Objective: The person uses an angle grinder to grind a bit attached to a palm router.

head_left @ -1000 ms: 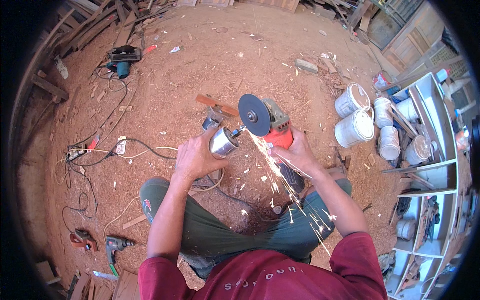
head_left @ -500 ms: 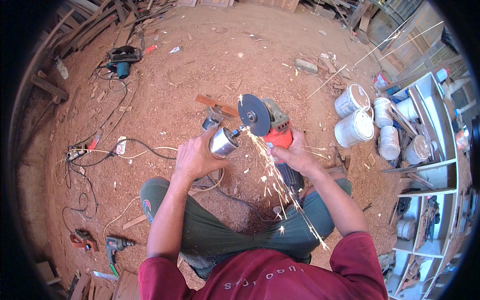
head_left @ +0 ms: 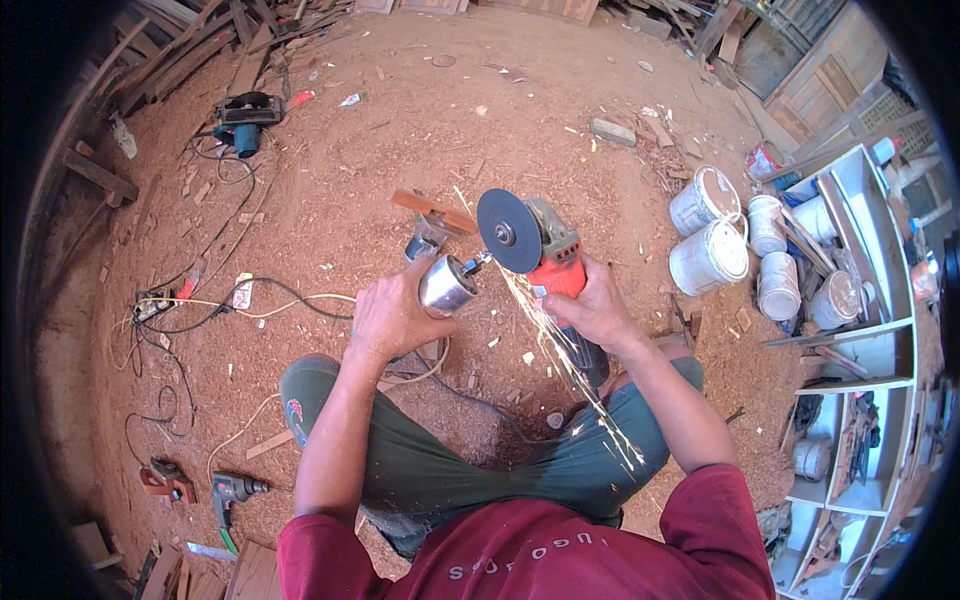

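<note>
My left hand (head_left: 395,315) is closed on a shiny silver cylinder (head_left: 445,285), whose short stem (head_left: 479,261) meets the lower left edge of a dark cutting disc (head_left: 505,225). The disc is on a red angle grinder (head_left: 556,276), gripped by my right hand (head_left: 605,310). A streak of sparks (head_left: 550,340) runs from the contact down and right across my right leg. Just beyond my left hand lie an orange-brown wooden piece (head_left: 425,207) and a metal object (head_left: 425,240), partly hidden.
A circular saw (head_left: 245,130), tangled cords (head_left: 160,310), a drill (head_left: 235,500) and an orange tool (head_left: 165,482) lie at left on the dusty floor (head_left: 480,130). White buckets (head_left: 705,255) and cluttered shelving (head_left: 840,375) stand at right. Timber (head_left: 150,60) is piled at upper left.
Both hands, the cylinder and the grinder hold nearly the same place. The spray of sparks varies in shape; streaks seen at upper right half a second ago are gone.
</note>
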The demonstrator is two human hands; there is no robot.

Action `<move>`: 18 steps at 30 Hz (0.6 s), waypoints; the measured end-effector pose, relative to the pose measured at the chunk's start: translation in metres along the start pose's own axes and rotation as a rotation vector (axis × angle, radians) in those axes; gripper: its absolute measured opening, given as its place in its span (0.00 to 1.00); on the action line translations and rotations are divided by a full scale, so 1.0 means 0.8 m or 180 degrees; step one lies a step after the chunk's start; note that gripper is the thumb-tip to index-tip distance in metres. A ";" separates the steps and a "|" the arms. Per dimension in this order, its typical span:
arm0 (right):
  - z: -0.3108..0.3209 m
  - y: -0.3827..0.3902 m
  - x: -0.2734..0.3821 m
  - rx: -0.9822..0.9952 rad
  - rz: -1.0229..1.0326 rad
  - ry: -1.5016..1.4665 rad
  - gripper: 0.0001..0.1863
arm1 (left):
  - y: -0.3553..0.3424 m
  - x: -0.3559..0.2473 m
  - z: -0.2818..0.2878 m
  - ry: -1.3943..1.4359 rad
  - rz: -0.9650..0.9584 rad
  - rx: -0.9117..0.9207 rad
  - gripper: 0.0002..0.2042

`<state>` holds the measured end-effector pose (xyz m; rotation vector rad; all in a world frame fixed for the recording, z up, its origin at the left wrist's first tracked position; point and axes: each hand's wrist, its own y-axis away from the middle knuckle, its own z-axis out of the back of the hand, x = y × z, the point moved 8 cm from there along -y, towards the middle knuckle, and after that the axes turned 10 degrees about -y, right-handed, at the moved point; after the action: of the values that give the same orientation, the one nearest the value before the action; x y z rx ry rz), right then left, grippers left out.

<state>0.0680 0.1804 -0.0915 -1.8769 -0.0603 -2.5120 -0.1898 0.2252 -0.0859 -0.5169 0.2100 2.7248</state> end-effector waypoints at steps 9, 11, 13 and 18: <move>-0.003 0.002 0.012 0.0055 0.0165 -0.0051 0.26 | 0.000 -0.002 0.001 0.0040 0.0041 0.0078 0.40; 0.001 0.004 0.011 -0.0078 0.0209 -0.0544 0.25 | 0.000 0.000 0.001 0.0209 0.0048 -0.0019 0.38; 0.010 0.006 0.005 -0.0212 -0.0008 -0.1017 0.24 | -0.001 0.008 -0.002 0.0465 -0.0002 -0.0221 0.36; 0.041 0.012 -0.005 -0.0660 -0.0704 -0.1837 0.20 | 0.002 0.016 0.010 0.2226 -0.0357 0.0042 0.31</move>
<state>0.1007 0.1721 -0.0861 -2.7602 -0.0083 -2.0607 -0.2040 0.2295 -0.0832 -1.4126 0.3564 2.3271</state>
